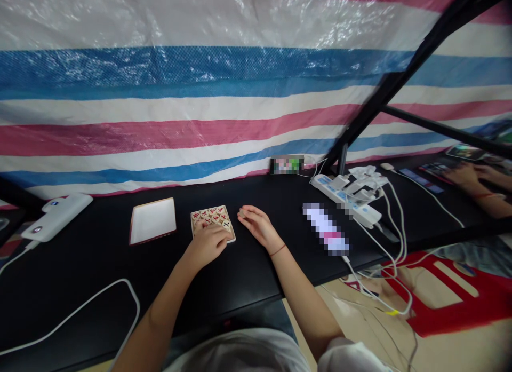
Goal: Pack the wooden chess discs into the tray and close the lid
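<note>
So: right grip point(260, 226) pinched together on one round wooden Chinese chess piece point(242, 213), piece at the fingertips, just off the 3 o'clock side of a small wooden tray point(229, 226). Left grip point(208, 245) over that tray, fingers point(199, 226) down on the packed pieces point(214, 214); no telling whether any piece clamped. Red string bracelet point(277, 250) on right wrist.

Outward, on the black desk point(100, 270): white-faced wood-edged board point(152, 221) at 9 o'clock from tray, well apart from it. White power bank point(56, 217) further out at 9 o'clock, cable trailing toward 7. Pixelated blurred object point(326, 228) at 3 o'clock from right grip, unreadable. White power strip point(346, 198) at 2 o'clock, cables running off desk edge toward 4. Red plastic stool point(440, 292) on the floor at 4 o'clock. Another person's hand point(466, 177), far 2 o'clock. Striped tarp point(200, 105) at 12 o'clock.
</note>
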Available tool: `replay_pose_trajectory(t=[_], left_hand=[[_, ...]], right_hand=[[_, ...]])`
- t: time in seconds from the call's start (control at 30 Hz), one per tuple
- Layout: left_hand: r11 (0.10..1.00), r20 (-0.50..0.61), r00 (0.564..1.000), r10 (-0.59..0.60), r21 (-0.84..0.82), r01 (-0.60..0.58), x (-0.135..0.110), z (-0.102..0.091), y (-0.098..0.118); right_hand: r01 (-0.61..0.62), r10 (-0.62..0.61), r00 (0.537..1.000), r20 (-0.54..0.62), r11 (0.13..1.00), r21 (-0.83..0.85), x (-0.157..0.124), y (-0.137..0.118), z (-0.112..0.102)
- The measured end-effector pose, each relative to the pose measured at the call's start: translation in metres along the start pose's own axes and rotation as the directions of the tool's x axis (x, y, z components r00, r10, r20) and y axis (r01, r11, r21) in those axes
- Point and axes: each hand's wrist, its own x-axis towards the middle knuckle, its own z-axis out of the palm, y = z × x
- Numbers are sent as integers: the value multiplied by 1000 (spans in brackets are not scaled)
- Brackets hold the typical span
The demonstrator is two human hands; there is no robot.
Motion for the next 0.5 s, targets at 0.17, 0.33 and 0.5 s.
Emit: replay_pose_trajectory(t=[0.17,0.33,0.5], left_hand=[[1000,4,1000,28,10,-28,-2,-1,4],[992,-67,995,72,106,-65,-8,-7,6],[970,-180,982,49,243,-4,-25,-13,-8]], right_hand=[[12,-12,1000,7,1000,-21,-1,-1,1],[175,-183,983,-18,964,-199,-5,5,4],[384,-380,919,103,810,-443,-20,15,5]])
